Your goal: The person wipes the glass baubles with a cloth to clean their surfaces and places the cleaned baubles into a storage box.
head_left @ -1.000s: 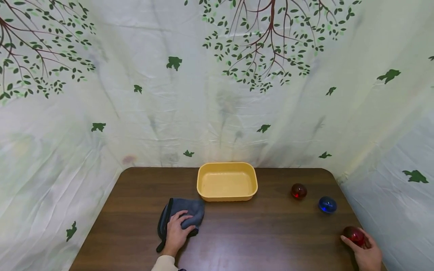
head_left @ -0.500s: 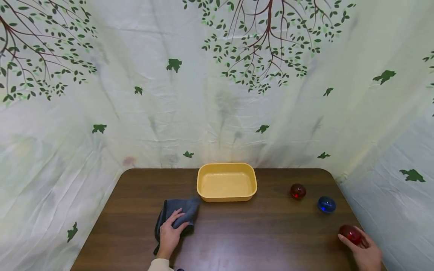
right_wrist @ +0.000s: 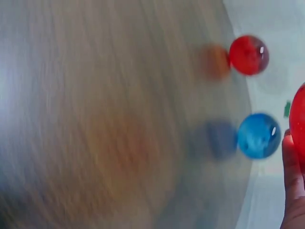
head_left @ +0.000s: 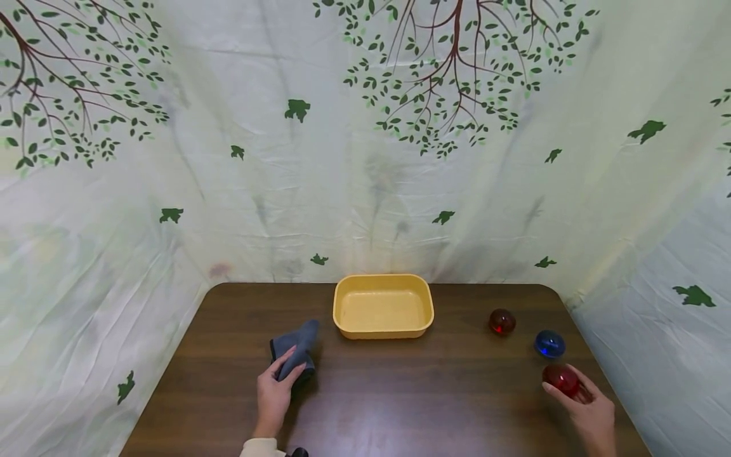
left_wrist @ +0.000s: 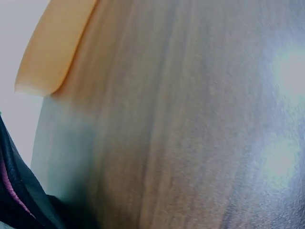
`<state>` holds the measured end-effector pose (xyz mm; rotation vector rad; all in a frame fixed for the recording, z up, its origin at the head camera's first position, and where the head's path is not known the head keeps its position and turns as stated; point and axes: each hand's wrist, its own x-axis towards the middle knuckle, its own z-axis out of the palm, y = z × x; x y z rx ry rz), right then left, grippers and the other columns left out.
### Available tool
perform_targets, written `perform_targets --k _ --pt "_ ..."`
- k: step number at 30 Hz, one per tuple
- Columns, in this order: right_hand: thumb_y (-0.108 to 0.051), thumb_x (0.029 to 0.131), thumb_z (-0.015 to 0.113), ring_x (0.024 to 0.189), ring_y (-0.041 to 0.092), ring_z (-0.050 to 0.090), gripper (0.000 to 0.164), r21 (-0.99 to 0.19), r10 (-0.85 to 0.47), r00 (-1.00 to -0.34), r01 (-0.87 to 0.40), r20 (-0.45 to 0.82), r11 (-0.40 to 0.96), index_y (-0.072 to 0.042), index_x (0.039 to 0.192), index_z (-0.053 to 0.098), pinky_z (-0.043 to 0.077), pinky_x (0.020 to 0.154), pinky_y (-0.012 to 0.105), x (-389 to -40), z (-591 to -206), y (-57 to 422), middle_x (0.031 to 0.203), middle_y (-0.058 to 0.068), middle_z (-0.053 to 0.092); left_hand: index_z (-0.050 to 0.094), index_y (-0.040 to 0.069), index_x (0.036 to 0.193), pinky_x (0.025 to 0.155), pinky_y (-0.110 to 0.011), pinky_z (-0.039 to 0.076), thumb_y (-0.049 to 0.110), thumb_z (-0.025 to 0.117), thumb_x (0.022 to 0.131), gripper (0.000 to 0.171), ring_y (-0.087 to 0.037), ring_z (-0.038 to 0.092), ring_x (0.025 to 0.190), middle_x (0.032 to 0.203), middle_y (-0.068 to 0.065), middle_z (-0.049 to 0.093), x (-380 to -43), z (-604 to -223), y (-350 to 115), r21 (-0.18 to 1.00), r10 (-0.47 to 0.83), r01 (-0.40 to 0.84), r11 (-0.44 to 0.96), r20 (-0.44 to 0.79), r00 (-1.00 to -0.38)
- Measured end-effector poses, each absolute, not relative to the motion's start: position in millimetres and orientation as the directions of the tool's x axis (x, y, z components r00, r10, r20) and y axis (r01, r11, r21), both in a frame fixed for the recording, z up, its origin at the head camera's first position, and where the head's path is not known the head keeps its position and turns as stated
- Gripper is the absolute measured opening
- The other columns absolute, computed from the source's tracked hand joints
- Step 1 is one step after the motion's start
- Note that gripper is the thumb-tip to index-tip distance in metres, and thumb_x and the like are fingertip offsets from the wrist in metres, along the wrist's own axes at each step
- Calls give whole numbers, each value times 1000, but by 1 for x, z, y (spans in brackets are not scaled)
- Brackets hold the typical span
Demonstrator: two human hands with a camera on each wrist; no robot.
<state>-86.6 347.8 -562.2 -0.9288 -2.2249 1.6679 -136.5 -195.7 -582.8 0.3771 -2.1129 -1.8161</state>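
Observation:
My left hand (head_left: 274,393) pinches a folded blue-grey cloth (head_left: 298,349) with a dark edge, over the left half of the table. In the left wrist view a dark part of the cloth (left_wrist: 21,191) shows at the lower left corner. At the right, my right hand (head_left: 591,409) holds a clear red ball (head_left: 561,379) between thumb and fingers. The right wrist view catches this held ball (right_wrist: 299,126) at its right edge, partly cut off. Just beyond it lies a blue ball (head_left: 550,344), and farther back a second red ball (head_left: 502,322).
A yellow plastic bin (head_left: 384,333) stands at the table's back middle, right of the cloth. The brown wooden table (head_left: 411,393) has rounded back corners. A pale curtain (head_left: 365,190) printed with branches and birds hangs behind and along both sides.
The cloth was spread flatter under my left hand; now it is bunched and appears lifted, a little farther left. My right hand has carried the red ball left and away from me.

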Motion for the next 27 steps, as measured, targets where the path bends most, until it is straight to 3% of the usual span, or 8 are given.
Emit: perform_targets --k 4,7,13,18,22,27 --pt "-22 73 86 79 -15 54 73 -947 555 -810 299 -190 113 -8 136 53 48 65 6 -91 -556 333 93 -27 55 67 -1 118 79 -9 47 9 79 80 41 6 59 94 119 -17 65 -134 -578 -197 994 -447 -47 103 5 -894" --pt "-16 73 86 81 -15 55 70 -970 521 -841 225 -144 95 -7 135 55 48 67 6 -94 -556 324 90 -30 55 66 -2 118 74 -9 48 13 79 81 43 5 59 88 119 -22 63 -134 -575 -198 991 -461 -81 103 -25 -887" --pt "-8 71 86 88 -9 62 66 -990 448 -892 7 57 139 -7 130 57 50 70 9 -111 -593 327 99 -21 64 65 -5 117 71 -11 49 15 80 80 45 0 60 84 116 -25 63 -132 -566 -196 994 -477 -86 63 -45 -878" --pt "1 69 85 93 0 66 65 -978 346 -915 -187 207 89 -6 128 58 53 72 13 -126 -618 325 107 -8 68 64 -6 117 67 -17 53 14 80 80 45 -5 64 79 99 -8 68 -131 -559 -193 997 -490 -66 -44 -79 -868" --pt "6 69 82 90 0 66 62 -980 324 -925 -181 199 86 -1 125 56 53 72 14 -121 -581 295 103 -11 68 63 -7 118 68 -18 54 14 79 80 46 -6 64 79 89 6 67 -129 -553 -190 994 -489 -46 -97 -88 -868" --pt "10 69 81 87 -3 64 60 -991 336 -936 -72 106 113 4 123 55 52 73 12 -115 -534 259 98 -18 65 63 -7 116 69 -20 55 10 78 81 42 -7 66 80 88 7 68 -128 -544 -183 989 -481 -9 -149 -80 -873"
